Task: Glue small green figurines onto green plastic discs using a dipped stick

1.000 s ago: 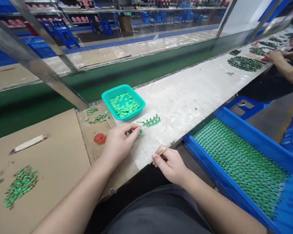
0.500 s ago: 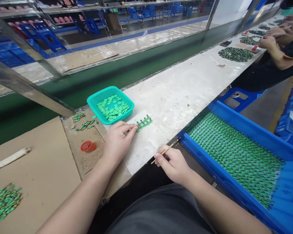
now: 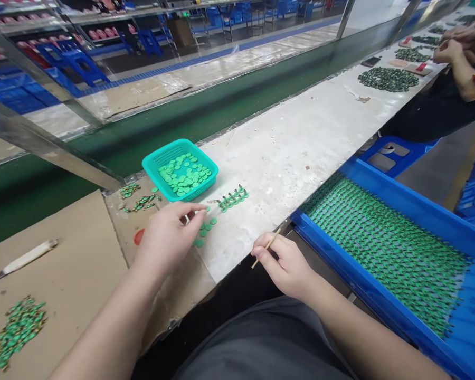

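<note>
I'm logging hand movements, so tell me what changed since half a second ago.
The left hand has drawn back leftward from the row of green pieces, uncovering loose discs; whether it let anything go is unclear. The right hand still grips the thin stick, now angled differently. The basket stayed put.

The person is wearing a dark grey garment (image 3: 261,343) whose matte, plain-looking cloth is curving roundly over the torso and creasing near the right forearm (image 3: 364,322). Both that forearm and the left forearm (image 3: 114,311) are showing bare, narrowing toward the wrists; the left grip (image 3: 170,232) and right grip (image 3: 285,264) are likewise showing uncovered fingers.
</note>
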Available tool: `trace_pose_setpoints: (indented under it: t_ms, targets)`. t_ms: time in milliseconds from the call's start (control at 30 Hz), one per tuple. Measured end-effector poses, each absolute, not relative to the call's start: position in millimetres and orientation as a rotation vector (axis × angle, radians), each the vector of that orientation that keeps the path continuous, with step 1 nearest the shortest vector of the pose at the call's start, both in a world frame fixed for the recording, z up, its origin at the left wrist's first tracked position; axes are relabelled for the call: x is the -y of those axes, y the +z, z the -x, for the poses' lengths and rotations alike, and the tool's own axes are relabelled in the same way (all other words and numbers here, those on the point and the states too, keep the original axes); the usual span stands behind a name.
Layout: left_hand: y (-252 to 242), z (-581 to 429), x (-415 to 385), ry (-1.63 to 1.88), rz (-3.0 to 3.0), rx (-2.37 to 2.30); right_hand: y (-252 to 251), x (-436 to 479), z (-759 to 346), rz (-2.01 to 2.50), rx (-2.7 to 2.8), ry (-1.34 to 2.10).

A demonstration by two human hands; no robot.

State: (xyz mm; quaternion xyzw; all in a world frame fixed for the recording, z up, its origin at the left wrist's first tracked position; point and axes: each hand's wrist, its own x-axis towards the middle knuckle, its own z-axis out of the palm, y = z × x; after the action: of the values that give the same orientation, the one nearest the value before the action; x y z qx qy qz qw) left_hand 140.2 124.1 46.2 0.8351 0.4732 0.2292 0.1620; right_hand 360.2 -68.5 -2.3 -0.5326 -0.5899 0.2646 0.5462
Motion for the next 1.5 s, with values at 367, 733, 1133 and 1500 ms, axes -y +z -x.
trace_pose_setpoints:
  t_ms: [367,733,1133,1500]
  targets:
    - [45,-158,-122,0.368,-2.427,-1.325,34,82,-353,1.289,1.464,0.623]
    - [54,-32,-46,0.455,-2.141,-1.423,51,96,-328,1.381,1.644,0.820]
    - [12,13,2,0.877,-2.473,-1.340,59,65,-278,1.096,1.443,1.154]
    - [-6,19,10,0.999,-2.765,-1.127,54,-37,-245,1.190,1.519,0.619]
